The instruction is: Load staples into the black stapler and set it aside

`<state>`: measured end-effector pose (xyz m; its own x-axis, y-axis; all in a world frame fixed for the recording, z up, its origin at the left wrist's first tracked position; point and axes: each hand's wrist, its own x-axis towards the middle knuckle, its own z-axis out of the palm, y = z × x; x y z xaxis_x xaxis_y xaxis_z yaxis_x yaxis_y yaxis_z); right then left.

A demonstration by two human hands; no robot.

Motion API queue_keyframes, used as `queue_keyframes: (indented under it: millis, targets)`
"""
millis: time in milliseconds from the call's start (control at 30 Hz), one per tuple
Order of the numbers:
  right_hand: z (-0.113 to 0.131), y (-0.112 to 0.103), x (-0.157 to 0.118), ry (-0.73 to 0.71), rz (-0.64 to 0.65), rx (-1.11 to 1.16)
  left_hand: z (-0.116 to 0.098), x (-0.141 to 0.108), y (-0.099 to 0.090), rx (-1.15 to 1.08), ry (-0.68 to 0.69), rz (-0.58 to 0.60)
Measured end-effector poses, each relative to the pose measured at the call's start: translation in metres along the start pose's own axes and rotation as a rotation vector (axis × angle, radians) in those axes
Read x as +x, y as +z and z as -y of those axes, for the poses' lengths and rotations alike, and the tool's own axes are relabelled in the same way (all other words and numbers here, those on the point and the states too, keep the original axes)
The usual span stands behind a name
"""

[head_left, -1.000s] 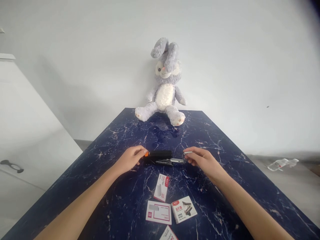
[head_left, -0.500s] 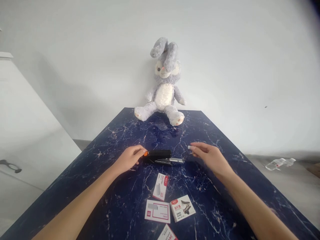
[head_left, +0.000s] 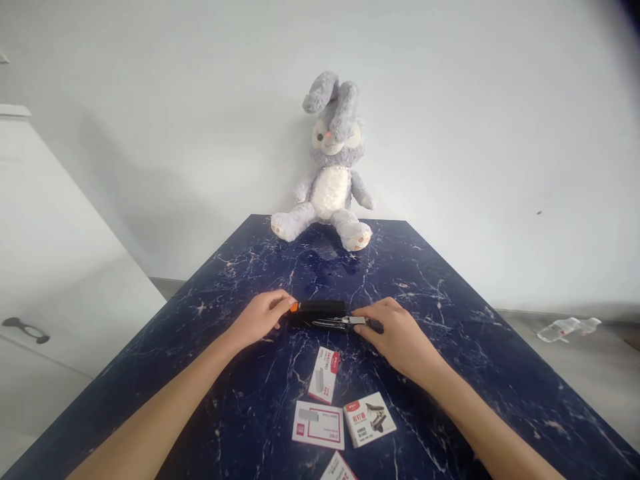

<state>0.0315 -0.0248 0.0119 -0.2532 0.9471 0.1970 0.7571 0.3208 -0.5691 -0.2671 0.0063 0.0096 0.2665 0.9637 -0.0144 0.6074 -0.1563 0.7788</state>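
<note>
A black stapler [head_left: 323,307] with an orange end lies open on the dark blue marbled table [head_left: 240,393], its silver rail exposed toward me. My left hand [head_left: 263,313] pinches the orange end at the left. My right hand [head_left: 387,327] is at the other end, thumb and forefinger closed around the tip of the silver rail. Whether a small piece sits between those fingertips as well cannot be made out. Just below the stapler lies a narrow red-and-white box [head_left: 324,377] with a staple strip pictured on it.
Closer to me lie a white box with a pink frame [head_left: 319,427], a box picturing a staple remover [head_left: 370,420] and a partly cut-off box [head_left: 337,469]. A grey plush rabbit [head_left: 333,187] sits at the far edge. Clear bottles [head_left: 563,329] lie on the floor at right.
My right hand has moved left and down, from beside the stapler onto its rail end. The small pale piece at its fingertips is no longer distinct. My left hand stays on the orange end.
</note>
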Motion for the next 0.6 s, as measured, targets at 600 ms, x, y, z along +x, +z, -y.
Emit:
queue_keyframes:
  millis: [600]
  targets:
    - [-0.0058,-0.0032,0.0022,0.134,0.106,0.197,-0.0028,-0.0008,-0.0004,-0.009,-0.001,0.003]
